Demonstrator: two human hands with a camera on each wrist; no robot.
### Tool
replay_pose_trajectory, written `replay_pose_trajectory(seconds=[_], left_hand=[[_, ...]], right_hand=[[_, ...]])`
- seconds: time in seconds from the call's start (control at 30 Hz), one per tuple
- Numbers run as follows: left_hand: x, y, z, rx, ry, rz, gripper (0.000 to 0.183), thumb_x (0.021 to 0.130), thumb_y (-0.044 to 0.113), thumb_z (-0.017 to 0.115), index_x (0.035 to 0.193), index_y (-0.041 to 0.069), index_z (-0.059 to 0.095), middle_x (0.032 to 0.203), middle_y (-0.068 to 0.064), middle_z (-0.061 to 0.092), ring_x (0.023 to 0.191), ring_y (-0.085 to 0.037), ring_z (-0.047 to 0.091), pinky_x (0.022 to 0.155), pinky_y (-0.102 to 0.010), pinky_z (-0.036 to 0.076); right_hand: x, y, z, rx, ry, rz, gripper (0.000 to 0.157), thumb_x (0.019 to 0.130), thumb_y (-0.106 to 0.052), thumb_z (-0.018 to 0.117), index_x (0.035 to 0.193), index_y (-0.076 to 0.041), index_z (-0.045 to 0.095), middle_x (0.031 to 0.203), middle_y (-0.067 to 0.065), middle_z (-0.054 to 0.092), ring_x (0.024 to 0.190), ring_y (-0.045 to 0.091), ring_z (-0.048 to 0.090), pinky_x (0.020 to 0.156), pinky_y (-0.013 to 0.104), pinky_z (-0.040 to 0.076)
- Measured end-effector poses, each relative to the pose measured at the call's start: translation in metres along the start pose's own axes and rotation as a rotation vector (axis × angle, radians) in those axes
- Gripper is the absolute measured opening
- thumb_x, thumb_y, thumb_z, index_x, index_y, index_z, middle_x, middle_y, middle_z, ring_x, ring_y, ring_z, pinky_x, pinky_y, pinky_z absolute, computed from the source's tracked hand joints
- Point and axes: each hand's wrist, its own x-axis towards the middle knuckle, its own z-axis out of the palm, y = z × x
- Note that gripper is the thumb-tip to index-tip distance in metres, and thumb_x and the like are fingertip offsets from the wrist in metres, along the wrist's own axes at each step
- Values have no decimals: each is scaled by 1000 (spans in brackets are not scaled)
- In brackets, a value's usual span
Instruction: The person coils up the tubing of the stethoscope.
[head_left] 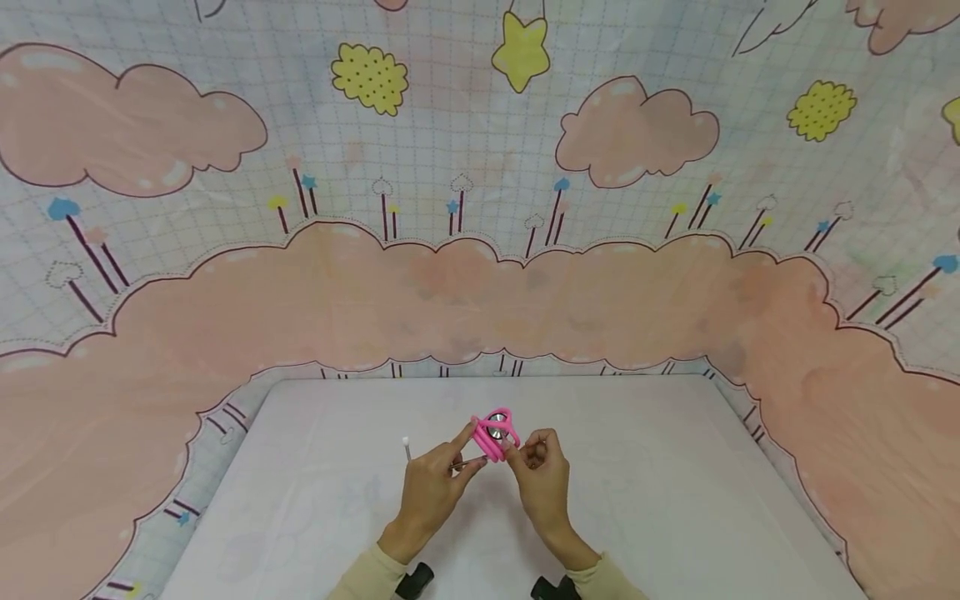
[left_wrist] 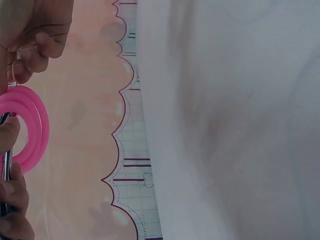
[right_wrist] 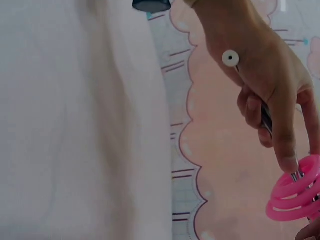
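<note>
In front of me, both hands work on a pink ringed piece [head_left: 485, 443] with a shiny silver round part at its middle. It looks like several stacked pink loops [right_wrist: 292, 200]. My left hand [head_left: 431, 487] pinches the piece between finger and thumb. The same hand's other fingers curl round a thin metal rod with a white round end [right_wrist: 230, 58], which sticks out behind the hand. From the right, my right hand [head_left: 543, 483] pinches the piece's edge with its thumb, its other fingers curled. The fingertips behind the loops are hidden.
Below the hands is a white tabletop [head_left: 652, 500]. A backdrop sheet [head_left: 420, 300] with pink clouds and stars hangs behind it and runs down both sides. Dark wrist-worn devices [head_left: 415, 581] sit by the sleeves near the front.
</note>
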Motion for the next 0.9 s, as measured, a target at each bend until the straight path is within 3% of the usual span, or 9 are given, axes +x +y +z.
replay_pose_trajectory(seconds=[0.1,0.23,0.43,0.57,0.73,0.9], left_hand=[[0,-1,-2,1,-19,-2,66,72,26,86,134,18,63,58,5,55,54,5,33,49,-8,26],[-1,-3,-3,-14,-55,-18,65,74,25,86,134,18,62,59,5,56,54,4,35,50,-8,27],[-3,-7,-4,-33,-87,-52,64,74,25,86,133,15,63,60,8,54,54,5,36,49,-8,30],[-2,-7,-6,-46,-123,-86,63,75,26,85,134,15,62,62,11,53,55,5,36,50,-10,31],[-1,-7,-7,-78,-185,-142,63,76,27,84,135,18,62,64,13,55,56,5,38,51,-11,35],[-1,-7,-9,-114,-245,-188,63,78,27,83,136,18,61,67,11,59,57,4,40,51,-13,38]], right_hand=[[1,-2,-2,-68,-28,-14,25,85,-6,75,95,5,55,73,5,55,64,6,49,52,17,38],[2,-2,-7,-99,-110,-21,22,88,-6,72,105,1,60,94,10,63,81,14,59,61,20,48],[10,22,-12,-7,-224,-7,33,95,-4,63,126,1,56,125,17,61,105,31,67,78,23,57],[16,37,-14,71,-283,3,33,96,-5,61,128,2,55,127,21,61,102,27,70,82,26,57],[18,40,-16,93,-306,27,26,96,-9,63,120,0,62,121,21,64,91,16,71,82,31,58],[19,39,-17,88,-300,61,22,95,-8,63,117,-2,64,118,19,65,89,20,71,81,34,58]])
